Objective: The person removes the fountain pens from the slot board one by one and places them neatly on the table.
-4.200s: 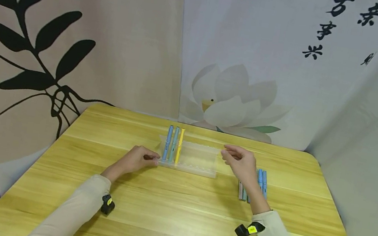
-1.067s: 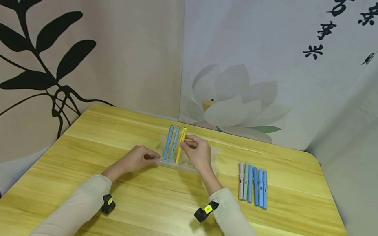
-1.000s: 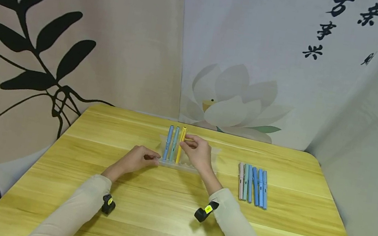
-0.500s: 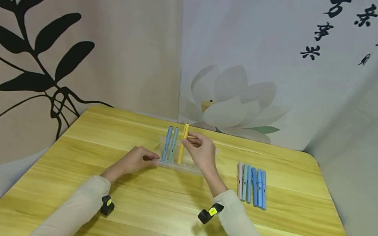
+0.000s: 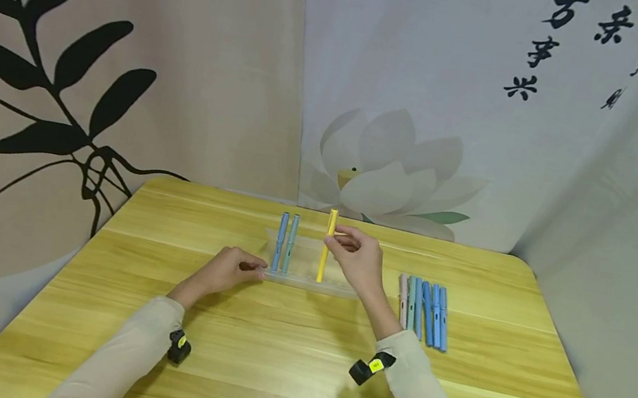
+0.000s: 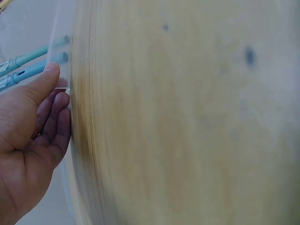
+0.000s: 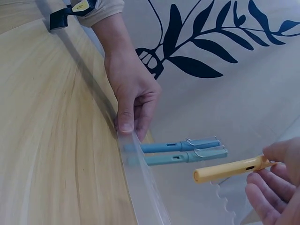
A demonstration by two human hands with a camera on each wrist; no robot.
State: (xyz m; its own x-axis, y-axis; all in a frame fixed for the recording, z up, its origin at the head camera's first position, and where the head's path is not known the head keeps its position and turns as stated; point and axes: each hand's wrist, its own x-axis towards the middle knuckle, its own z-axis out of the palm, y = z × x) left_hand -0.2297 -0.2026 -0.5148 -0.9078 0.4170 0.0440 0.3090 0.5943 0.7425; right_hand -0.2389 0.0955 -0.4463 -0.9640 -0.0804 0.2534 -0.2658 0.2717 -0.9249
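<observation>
A clear plastic pen rack point(image 5: 299, 281) with a scalloped edge stands on the table. My left hand point(image 5: 227, 273) pinches its left corner, the thumb on the front face in the left wrist view. A blue pen point(image 5: 279, 243) and a teal pen point(image 5: 290, 244) stand side by side at the rack's left end. My right hand point(image 5: 360, 261) pinches a yellow pen point(image 5: 323, 262) near its clip. In the right wrist view the yellow pen point(image 7: 225, 171) is apart from the other two, its lower end free of the rack's front wall.
Several pens point(image 5: 429, 314), pinkish, green and blue, lie in a row on the wooden table point(image 5: 279, 373) right of the rack, beside my right forearm. Patterned curtains point(image 5: 220, 72) hang behind the table. Each wrist wears a small black camera point(image 5: 179, 347).
My right hand first reached the yellow pen in its place beside the teal one, gripped it, lifted it, then carried it right along the rack. The left hand stays at the corner.
</observation>
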